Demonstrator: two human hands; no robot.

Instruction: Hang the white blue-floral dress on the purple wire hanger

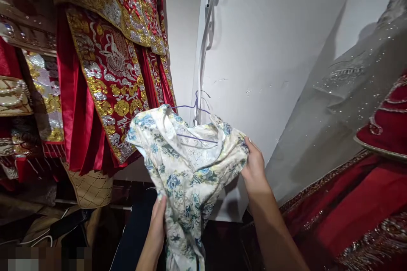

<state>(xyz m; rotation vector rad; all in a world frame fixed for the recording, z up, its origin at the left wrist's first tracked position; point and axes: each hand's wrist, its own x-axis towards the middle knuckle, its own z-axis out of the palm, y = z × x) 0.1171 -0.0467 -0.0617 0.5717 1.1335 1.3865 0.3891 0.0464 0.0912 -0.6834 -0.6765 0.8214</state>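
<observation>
A cream silk dress with a blue and green flower print hangs on a thin purple wire hanger in front of me. My left hand grips the dress low down, at its left edge. My right hand holds the dress's right shoulder, fingers pinched on the fabric. The hanger's hook points up against the white wall; what it hangs from is not visible.
Red robes with gold and silver embroidery hang close on the left. A grey sequinned gown and a red garment hang on the right. A white wall with hanging ribbons stands behind. Dark clutter and cables lie low left.
</observation>
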